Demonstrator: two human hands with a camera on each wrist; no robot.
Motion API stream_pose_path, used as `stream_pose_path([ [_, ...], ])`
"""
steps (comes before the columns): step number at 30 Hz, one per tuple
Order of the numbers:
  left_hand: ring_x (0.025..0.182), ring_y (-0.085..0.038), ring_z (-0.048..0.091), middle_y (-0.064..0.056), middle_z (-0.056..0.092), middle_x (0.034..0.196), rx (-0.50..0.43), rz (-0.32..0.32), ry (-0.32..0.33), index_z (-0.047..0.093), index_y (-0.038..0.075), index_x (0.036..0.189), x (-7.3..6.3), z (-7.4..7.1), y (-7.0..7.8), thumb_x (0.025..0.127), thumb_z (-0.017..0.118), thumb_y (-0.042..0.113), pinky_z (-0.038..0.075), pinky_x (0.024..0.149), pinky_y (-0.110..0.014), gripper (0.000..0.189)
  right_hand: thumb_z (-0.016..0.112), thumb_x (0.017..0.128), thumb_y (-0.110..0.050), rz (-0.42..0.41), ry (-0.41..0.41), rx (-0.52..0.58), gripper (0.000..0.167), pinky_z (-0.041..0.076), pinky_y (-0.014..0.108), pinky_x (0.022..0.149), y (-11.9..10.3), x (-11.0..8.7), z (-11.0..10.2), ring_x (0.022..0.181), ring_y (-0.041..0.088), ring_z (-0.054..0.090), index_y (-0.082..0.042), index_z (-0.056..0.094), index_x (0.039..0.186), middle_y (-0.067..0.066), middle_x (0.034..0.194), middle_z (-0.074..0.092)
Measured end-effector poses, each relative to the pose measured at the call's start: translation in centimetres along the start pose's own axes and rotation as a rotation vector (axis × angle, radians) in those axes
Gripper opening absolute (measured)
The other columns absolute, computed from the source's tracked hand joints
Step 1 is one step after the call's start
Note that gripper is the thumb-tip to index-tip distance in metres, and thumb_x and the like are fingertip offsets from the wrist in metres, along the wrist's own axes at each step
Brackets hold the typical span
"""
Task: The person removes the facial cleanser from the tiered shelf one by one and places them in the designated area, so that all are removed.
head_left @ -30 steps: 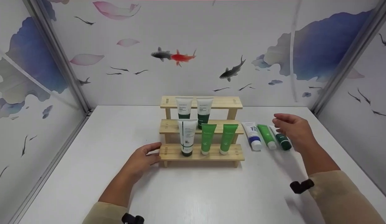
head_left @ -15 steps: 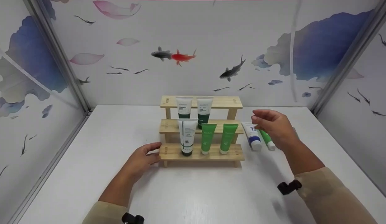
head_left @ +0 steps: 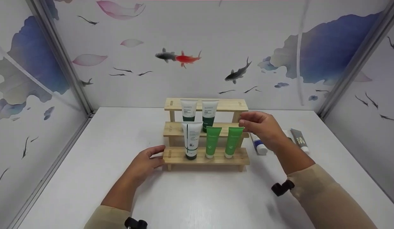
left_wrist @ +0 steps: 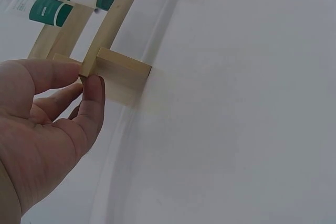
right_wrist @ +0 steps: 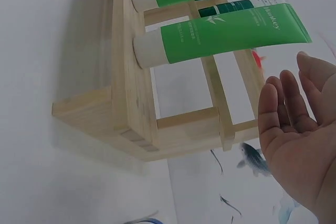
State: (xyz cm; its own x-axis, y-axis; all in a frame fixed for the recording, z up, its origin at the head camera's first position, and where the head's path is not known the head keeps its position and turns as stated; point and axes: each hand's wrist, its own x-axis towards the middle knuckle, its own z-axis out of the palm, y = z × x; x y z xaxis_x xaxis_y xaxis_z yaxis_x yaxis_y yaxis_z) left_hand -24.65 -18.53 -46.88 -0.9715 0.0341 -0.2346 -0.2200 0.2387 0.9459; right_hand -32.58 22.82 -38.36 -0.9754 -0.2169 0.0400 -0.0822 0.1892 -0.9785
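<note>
A three-tier wooden display rack (head_left: 176,155) stands mid-table. At its left end my left hand (head_left: 149,163) pinches the bottom board's corner between thumb and fingers, as the left wrist view shows. My right hand (head_left: 263,128) hovers by the rack's right side, holding nothing, fingers loosely bent. Its fingertips come close to the top of a right-hand green tube (head_left: 234,140), which stands cap down on the lowest tier. Left of that are another green tube (head_left: 213,141) and a white tube (head_left: 192,138) with a dark cap. Two white-and-dark-green tubes (head_left: 209,111) stand on the middle tier.
Right of the rack, partly covered by my right hand and forearm, lie a white-and-blue tube (head_left: 260,148) and a grey tube (head_left: 299,140). The white table (head_left: 197,194) is enclosed by panels with printed fish and petals.
My right hand has moved left from above the lying tubes to the rack's right side, uncovering the grey tube. The left hand stays on the rack's corner.
</note>
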Motion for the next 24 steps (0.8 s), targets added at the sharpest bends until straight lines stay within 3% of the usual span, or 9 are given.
stream_pose_path([
  [3,0.143,-0.031,0.059,-0.012,0.049,0.166,-0.006,0.008,-0.003,0.055,0.012,0.157,0.0,0.0,-0.1,0.099,0.067,0.005,0.053,0.113,-0.043,0.060,0.081,0.097,-0.029,-0.006,-0.032,0.004,0.051,0.058,0.028,0.105,-0.3,0.7,0.6,0.117,0.014,0.072,-0.002,0.068,0.137,0.003,0.126,0.075],
  [7,0.143,-0.031,0.059,-0.011,0.048,0.167,-0.011,0.015,-0.012,0.055,0.012,0.157,-0.1,-0.1,-0.1,0.100,0.066,0.005,0.053,0.111,-0.043,0.059,0.081,0.097,-0.029,0.016,-0.062,-0.018,0.044,0.055,0.033,0.112,-0.7,1.5,1.4,0.121,0.014,0.072,-0.012,0.071,0.137,0.005,0.133,0.074],
  [9,0.143,-0.032,0.059,-0.011,0.047,0.168,-0.011,0.019,-0.017,0.054,0.012,0.157,-0.2,-0.2,-0.1,0.100,0.066,0.005,0.053,0.111,-0.043,0.059,0.079,0.098,-0.027,0.027,-0.074,-0.022,0.041,0.056,0.033,0.110,-0.9,1.8,1.8,0.121,0.015,0.073,-0.015,0.071,0.137,0.004,0.134,0.074],
  [15,0.143,-0.033,0.058,-0.013,0.045,0.169,-0.016,0.025,-0.029,0.053,0.010,0.158,-0.2,-0.2,0.0,0.101,0.065,0.005,0.053,0.112,-0.046,0.059,0.078,0.099,-0.019,0.017,-0.101,0.031,0.043,0.062,0.028,0.099,-1.1,2.9,2.4,0.118,0.019,0.073,-0.008,0.068,0.140,0.003,0.131,0.075],
  [24,0.141,-0.029,0.061,-0.010,0.047,0.167,-0.024,-0.001,-0.009,0.057,0.014,0.156,0.0,-0.1,0.1,0.100,0.065,0.004,0.053,0.113,-0.043,0.057,0.080,0.097,-0.019,0.045,-0.124,0.058,0.045,0.062,0.030,0.100,-2.1,4.0,3.0,0.123,0.019,0.072,-0.008,0.068,0.140,0.005,0.138,0.073],
])
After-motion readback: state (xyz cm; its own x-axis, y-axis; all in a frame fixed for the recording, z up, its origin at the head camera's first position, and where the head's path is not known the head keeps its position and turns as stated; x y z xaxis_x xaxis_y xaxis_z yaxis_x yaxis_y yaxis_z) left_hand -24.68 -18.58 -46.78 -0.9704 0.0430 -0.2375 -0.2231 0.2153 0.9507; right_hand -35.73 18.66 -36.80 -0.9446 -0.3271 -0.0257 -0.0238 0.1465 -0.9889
